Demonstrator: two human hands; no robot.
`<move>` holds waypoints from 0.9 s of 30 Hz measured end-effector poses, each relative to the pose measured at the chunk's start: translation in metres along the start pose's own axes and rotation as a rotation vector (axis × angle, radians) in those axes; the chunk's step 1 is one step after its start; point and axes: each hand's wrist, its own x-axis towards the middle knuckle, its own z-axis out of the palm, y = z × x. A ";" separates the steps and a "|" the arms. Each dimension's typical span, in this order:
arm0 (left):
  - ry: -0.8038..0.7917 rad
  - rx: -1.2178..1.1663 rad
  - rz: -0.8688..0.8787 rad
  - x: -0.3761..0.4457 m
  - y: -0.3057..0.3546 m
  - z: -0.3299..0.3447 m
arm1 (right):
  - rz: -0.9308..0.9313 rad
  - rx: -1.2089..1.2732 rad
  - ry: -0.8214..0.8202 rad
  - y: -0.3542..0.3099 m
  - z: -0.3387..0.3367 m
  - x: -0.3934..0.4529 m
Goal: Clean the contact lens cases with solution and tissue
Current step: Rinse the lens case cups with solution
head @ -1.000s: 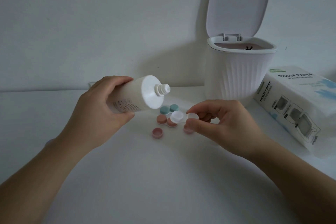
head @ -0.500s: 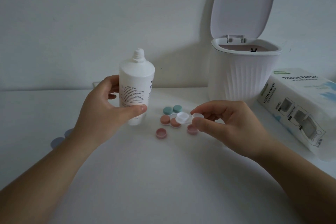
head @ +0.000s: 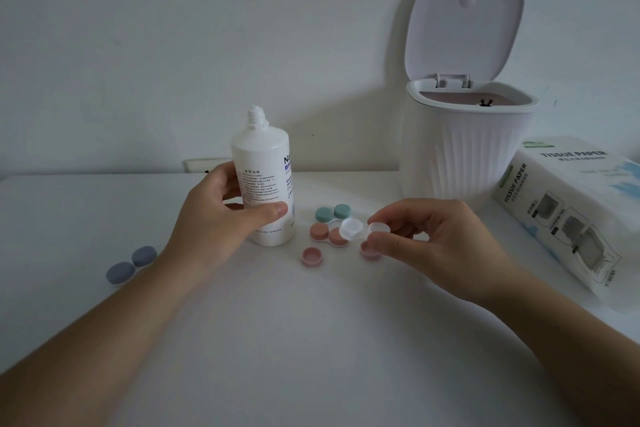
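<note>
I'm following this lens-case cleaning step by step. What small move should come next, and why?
Probably let go of the bottle: it stands upright on the table in the left hand, cap off. The right hand pinches the open white case, its two pink caps lying off. That frees the left hand for the tissue pack at right.

The left hand (head: 221,218) is curled in a grip, thumb across the front, forearm stretched forward from lower left. The right hand (head: 429,239) pinches between thumb and forefinger, forearm entering from lower right.
</note>
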 end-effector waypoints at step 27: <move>-0.446 -0.026 0.284 -0.047 0.034 0.026 | -0.118 -0.011 -0.073 -0.002 0.005 -0.001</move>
